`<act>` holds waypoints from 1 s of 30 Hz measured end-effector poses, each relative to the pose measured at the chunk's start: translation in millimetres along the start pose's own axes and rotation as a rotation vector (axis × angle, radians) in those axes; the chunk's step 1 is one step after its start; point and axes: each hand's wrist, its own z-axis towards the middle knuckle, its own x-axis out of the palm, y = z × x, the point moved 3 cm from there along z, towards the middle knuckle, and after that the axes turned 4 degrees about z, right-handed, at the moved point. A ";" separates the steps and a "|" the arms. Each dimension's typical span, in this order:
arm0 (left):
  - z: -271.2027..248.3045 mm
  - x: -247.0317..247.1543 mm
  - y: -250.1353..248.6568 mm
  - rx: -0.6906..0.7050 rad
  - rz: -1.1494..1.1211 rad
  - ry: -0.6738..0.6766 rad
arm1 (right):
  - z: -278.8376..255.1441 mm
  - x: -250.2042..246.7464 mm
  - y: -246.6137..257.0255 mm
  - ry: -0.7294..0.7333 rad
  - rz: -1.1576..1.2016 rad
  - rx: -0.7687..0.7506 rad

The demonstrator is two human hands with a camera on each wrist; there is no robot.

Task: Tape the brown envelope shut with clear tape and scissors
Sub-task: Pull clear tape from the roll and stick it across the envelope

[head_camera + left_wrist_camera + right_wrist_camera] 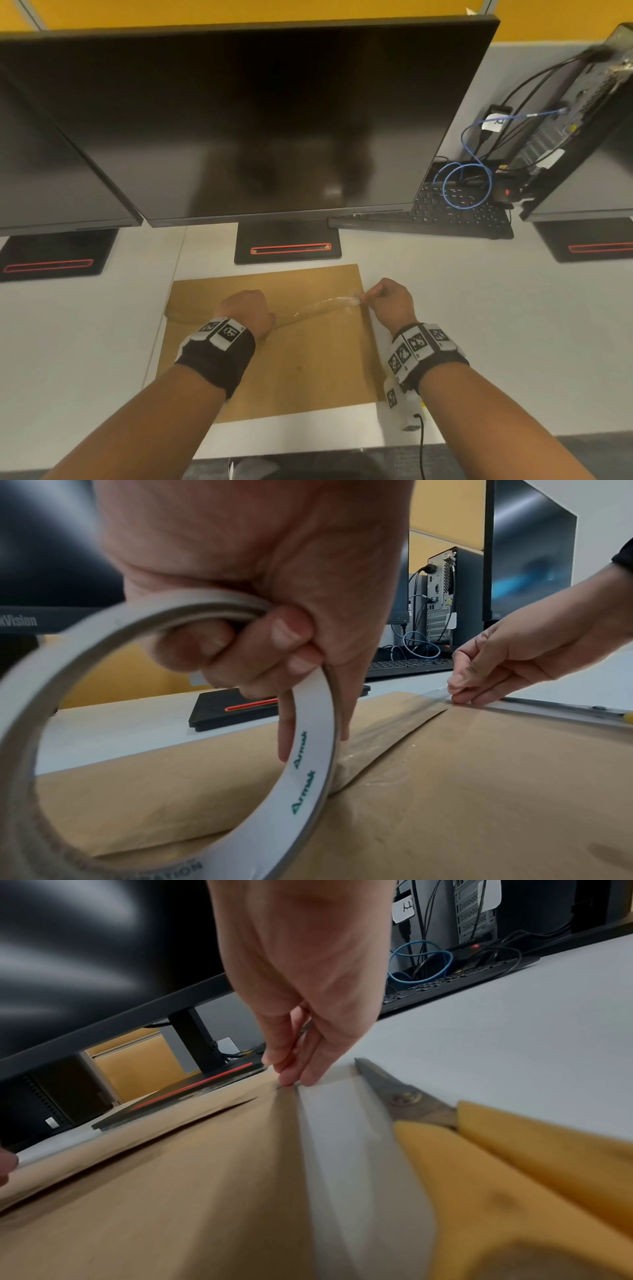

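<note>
We read "Armak" twice in green on the white inner core of the tape roll (310, 772), and a cut-off "...RATION" in grey lower on that core. On the monitor bezel (20, 620) we make out "kVision", its start cut off.

dark monitors (253, 116), black keyboard (445, 214), blue cable (467, 178), white desk (496, 325)

Envelope (308, 370) lies on the desk (513, 342) before the monitor (239, 120), scissors (479, 1150) just right of it
</note>
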 end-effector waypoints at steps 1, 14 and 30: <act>0.9 -0.2 -1.7 0.002 0.003 0.006 | -0.8 0.0 -0.5 -0.008 0.005 0.000; 2.9 -3.0 -13.6 0.026 0.043 0.073 | -7.7 7.6 -0.5 -0.041 -0.089 -0.048; 1.9 -5.9 -25.6 0.009 0.104 0.112 | -13.4 19.1 7.8 -0.006 -0.268 -0.107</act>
